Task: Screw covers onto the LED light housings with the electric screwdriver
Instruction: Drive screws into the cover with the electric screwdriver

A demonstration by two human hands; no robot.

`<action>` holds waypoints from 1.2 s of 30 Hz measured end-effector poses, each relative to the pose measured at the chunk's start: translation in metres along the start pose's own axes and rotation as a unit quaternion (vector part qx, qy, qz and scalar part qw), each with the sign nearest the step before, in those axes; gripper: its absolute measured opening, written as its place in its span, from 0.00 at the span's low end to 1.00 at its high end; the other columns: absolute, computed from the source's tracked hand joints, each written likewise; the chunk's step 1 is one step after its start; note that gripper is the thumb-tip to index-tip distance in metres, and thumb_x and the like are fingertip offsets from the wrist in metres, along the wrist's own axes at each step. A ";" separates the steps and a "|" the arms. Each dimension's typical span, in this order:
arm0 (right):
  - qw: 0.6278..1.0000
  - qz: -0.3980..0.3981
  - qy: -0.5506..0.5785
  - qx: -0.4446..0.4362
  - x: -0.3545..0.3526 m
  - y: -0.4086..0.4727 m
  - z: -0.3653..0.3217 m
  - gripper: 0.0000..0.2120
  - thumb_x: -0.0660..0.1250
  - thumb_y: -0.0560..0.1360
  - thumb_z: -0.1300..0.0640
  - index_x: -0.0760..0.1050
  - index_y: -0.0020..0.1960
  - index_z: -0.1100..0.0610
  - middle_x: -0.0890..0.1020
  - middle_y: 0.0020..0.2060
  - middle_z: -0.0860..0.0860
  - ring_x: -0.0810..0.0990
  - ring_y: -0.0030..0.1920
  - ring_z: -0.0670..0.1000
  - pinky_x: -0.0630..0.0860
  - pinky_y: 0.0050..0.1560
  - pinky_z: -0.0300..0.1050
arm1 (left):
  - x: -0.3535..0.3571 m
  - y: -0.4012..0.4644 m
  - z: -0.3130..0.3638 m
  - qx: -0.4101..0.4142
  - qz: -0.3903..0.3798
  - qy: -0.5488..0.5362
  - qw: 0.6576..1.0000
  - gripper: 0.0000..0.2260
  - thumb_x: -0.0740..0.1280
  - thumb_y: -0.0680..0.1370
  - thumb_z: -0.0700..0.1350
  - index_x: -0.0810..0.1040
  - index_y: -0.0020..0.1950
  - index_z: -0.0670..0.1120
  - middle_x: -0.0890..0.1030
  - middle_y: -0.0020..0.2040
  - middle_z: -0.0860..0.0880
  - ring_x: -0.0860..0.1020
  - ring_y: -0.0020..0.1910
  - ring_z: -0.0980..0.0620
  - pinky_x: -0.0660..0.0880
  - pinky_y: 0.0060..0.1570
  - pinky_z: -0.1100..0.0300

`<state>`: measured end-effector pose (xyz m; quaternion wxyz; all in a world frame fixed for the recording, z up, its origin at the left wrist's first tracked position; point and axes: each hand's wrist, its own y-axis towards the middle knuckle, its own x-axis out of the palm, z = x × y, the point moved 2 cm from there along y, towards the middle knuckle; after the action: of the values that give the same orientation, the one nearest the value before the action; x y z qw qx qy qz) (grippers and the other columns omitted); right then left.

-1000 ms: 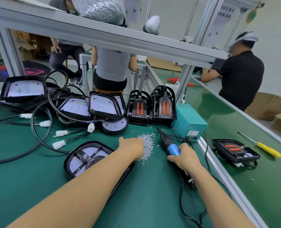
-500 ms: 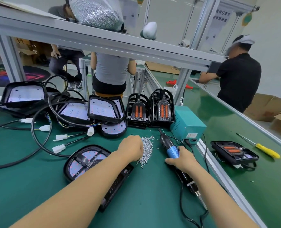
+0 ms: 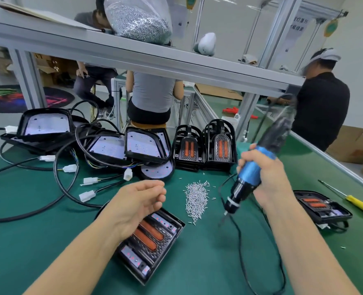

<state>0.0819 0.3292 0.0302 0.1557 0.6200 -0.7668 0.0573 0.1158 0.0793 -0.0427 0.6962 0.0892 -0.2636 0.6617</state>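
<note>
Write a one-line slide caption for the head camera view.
Right hand grips the blue electric screwdriver beside a screw pile; left hand hovers over an LED housing.

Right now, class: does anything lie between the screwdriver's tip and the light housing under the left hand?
Nothing visible blocks it. The screwdriver, gripped by the right hand, points down over bare mat; the housing lies to its left. The left hand hovers over the housing's far end.

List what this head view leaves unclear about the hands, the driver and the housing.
- Left hand: fingertips pinched together; a screw between them is too small to make out.
- Driver: upper body motion-blurred; the bit tip is blurred too.
- Housing: its far end is hidden under the left hand and forearm.
- Screw holes in the housing: too small to tell.
</note>
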 end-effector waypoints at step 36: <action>0.943 -0.027 0.307 -0.124 0.071 -0.072 -0.018 0.05 0.62 0.66 0.59 0.68 0.41 0.54 0.71 0.27 0.45 0.70 0.26 0.44 0.71 0.32 0.36 | 0.010 -0.050 -0.018 0.026 -0.025 -0.139 0.990 0.06 0.69 0.66 0.38 0.81 0.42 0.40 0.81 0.36 0.44 0.78 0.31 0.53 0.79 0.32 0.63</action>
<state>0.1422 0.2518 0.0613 0.4606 0.5683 -0.6661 0.1455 0.1683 0.0915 -0.0423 0.6665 0.2045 -0.3383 0.6321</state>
